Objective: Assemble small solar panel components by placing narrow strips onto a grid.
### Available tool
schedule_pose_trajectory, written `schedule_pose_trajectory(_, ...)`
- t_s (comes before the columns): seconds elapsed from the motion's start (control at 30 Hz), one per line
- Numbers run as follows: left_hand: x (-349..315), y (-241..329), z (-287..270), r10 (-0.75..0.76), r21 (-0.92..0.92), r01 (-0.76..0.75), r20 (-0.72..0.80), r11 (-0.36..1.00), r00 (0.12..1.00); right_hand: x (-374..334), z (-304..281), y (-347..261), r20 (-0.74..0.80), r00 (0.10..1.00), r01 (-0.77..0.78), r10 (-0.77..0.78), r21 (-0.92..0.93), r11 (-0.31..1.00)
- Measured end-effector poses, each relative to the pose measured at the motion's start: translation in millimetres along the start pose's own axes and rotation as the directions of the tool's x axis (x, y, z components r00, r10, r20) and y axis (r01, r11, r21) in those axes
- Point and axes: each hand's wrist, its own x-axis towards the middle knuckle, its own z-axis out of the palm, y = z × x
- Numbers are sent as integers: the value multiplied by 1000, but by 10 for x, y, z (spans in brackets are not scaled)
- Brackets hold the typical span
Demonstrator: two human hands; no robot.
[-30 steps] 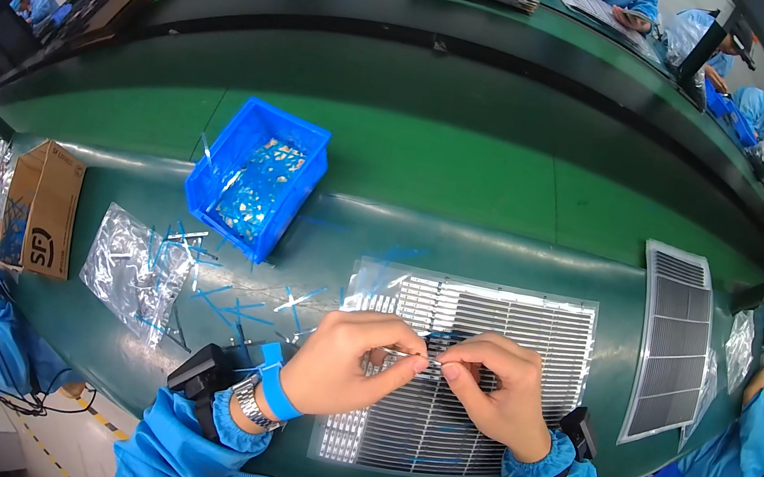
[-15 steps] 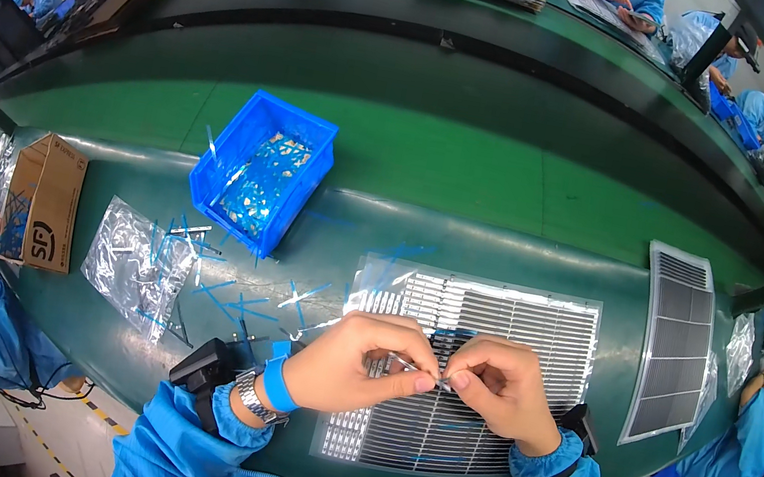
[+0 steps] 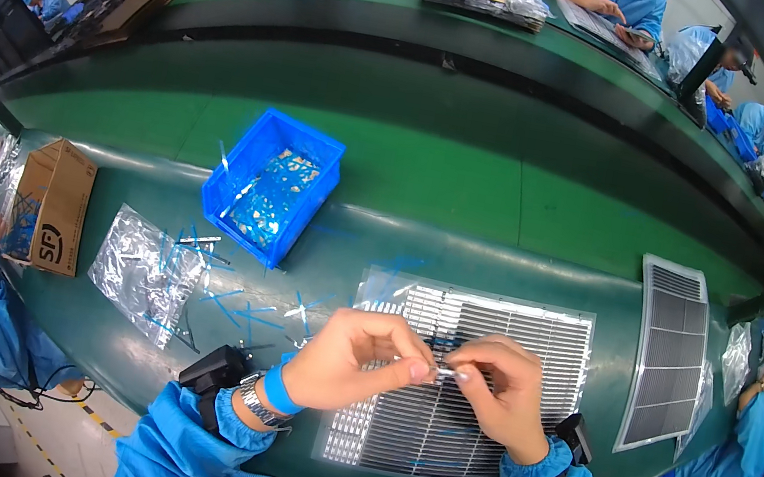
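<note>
From the person's head, one wide fisheye view looks down at close range and forward across the green table [image 3: 611, 348].

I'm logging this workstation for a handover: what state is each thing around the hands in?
Left grip: closed in a pinch
Right grip: closed in a pinch
Small piece: held between fingertips, too small to identify
Striped sheet: flat below both
Blue bin: open-topped, partly filled with bits
Cardboard box: open, blue strips inside
Clear plastic bag: flat, wrinkled
</note>
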Motion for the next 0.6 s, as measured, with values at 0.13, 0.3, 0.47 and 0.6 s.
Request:
schedule_pose_trajectory(0.13, 14, 9, -30, 26, 61, -20, -94, 998, 995, -34, -4, -71, -128, 967, 188, -220, -222, 957)
schedule_pose_trajectory(0.3, 19, 32, -5, -4, 90, 9, -59, 996, 998, -22, -2, -78, -93, 903, 328, -418, -479, 814)
schedule_pose_trajectory(0.47, 14, 38, -52, 0, 101, 5, -44, 995, 999, 35, 24, -109, -83, 857, 389, -508, -543, 744)
schedule_pose_trajectory(0.6, 7, 111, 6, 48, 172, -34, -75, 984, 996, 32, -4, -128, -108, 850, 360, -516, -596, 718)
